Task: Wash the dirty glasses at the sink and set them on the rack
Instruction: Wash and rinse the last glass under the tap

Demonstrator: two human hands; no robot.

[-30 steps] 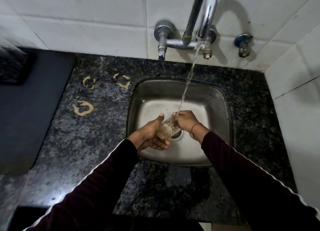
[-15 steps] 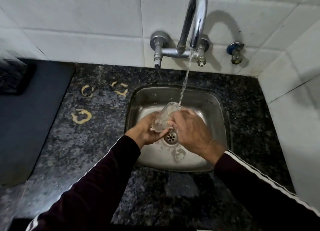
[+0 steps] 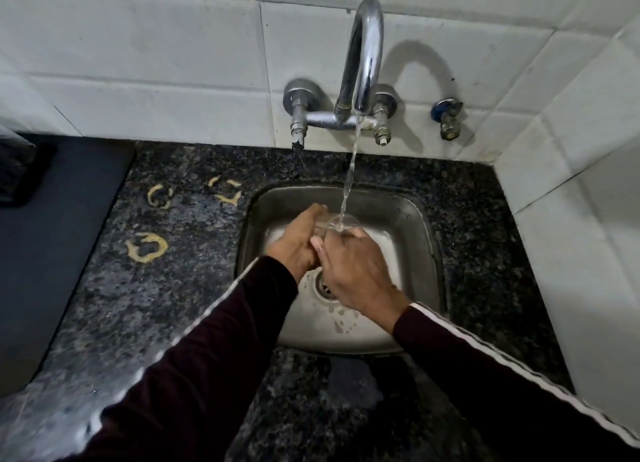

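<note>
A clear glass (image 3: 341,222) is upright over the steel sink (image 3: 419,250), its mouth under the stream from the chrome tap (image 3: 363,66). My left hand (image 3: 299,243) grips the glass from the left. My right hand (image 3: 353,271) wraps round it from the right and near side. Both hands hide most of the glass, so only its rim and upper wall show. No rack is in view.
Dark speckled granite counter (image 3: 166,309) surrounds the sink, with yellowish ring stains (image 3: 147,248) at the left. A dark mat (image 3: 52,240) lies at far left. White tiled walls (image 3: 588,219) close the back and right. A small valve (image 3: 448,118) sits right of the tap.
The glass went from lying tilted low near the drain to upright and higher under the stream. My right hand shifted from its mouth end to its side.
</note>
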